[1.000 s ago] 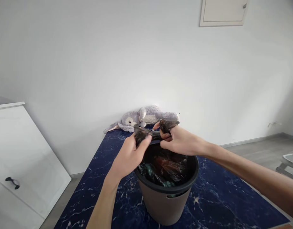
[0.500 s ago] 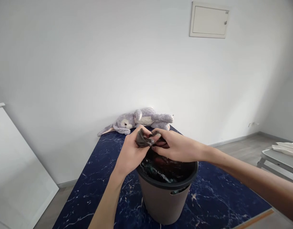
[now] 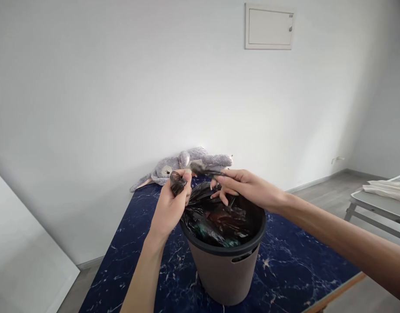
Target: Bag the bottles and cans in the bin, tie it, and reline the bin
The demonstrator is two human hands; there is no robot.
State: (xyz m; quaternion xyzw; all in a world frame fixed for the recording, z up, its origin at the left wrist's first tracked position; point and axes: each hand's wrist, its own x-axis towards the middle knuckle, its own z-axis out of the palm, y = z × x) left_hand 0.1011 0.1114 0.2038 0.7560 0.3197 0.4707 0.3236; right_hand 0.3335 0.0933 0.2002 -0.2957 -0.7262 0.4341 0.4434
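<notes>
A brown trash can point(image 3: 224, 276) with a dark rim and a handle slot stands on a blue marbled table. Inside it lies a thin black garbage bag point(image 3: 216, 224), with reddish and greenish contents showing through. Over the can's left side, my left hand point(image 3: 174, 202) is closed around the gathered top of the bag, and a tuft sticks out above the fist. My right hand point(image 3: 242, 187), above the rim on the right, pinches a stretched strand of the bag between thumb and index finger. Its other fingers hang loosely bent over the opening.
Behind the can, a grey plush rabbit point(image 3: 187, 163) lies on its side against the wall. The blue marbled table point(image 3: 138, 243) has a wooden edge at lower right. White furniture point(image 3: 24, 248) stands at left, a grey folding stand point(image 3: 379, 204) with white cloth at right.
My hands have moved apart from being together, drawing out a strand of the bag between them. The bag inside the can shows more. The view has shifted slightly right.
</notes>
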